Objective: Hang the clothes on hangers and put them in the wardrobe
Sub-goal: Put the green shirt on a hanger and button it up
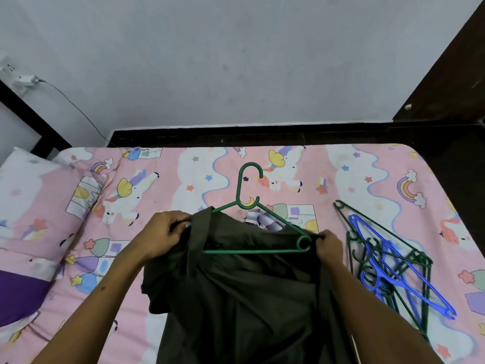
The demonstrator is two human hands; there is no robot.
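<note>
Garment: one dark garment (236, 298), pinched by left hand (160, 236) and right hand (329, 246).
Hangers: one green hanger (252, 250) inside; spare pile (388, 264) uncountable.

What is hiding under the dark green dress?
A striped purple-and-white cloth peeks out under the dark green dress, lying on the unicorn bedsheet. The rest of it is covered.

Bed sheet (162, 164): pink, printed with unicorns, rainbows and stars; covers the bed beneath both grips. Pillow (23, 179): white, at the far left of the left grip, lying on the sheet. Charger (26, 80): white, plugged in on the wall (236, 53) up and left of the grips, with a thin cable (78, 111) running down toward the bed's far edge
</note>
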